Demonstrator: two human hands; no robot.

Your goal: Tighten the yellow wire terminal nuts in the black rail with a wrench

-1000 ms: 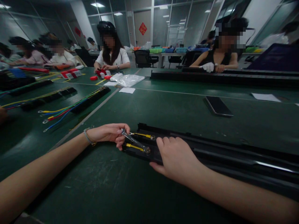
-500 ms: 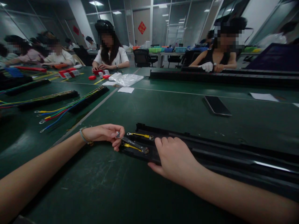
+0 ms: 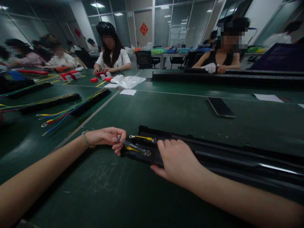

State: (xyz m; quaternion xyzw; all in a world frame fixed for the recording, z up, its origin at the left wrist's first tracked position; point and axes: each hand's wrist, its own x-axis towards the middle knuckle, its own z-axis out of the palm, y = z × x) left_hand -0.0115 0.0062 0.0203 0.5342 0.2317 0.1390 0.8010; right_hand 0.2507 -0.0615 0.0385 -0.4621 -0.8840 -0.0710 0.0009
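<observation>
A long black rail lies across the green table in front of me. At its left end, two yellow-sleeved wire lugs are bolted down. My left hand pinches the free end of a small metal wrench, whose other end sits on the nearer bolt. My right hand rests palm down on the rail just right of the bolts, its fingers curled over the rail's top and pressing on it.
A black phone lies beyond the rail. To the left, other black rails with coloured wires stretch across the table. Paper slips and a plastic bag sit farther back. Several people work on the far side.
My left hand has swung the wrench handle a little leftward and toward me around the bolt. The right hand has stayed on the rail.
</observation>
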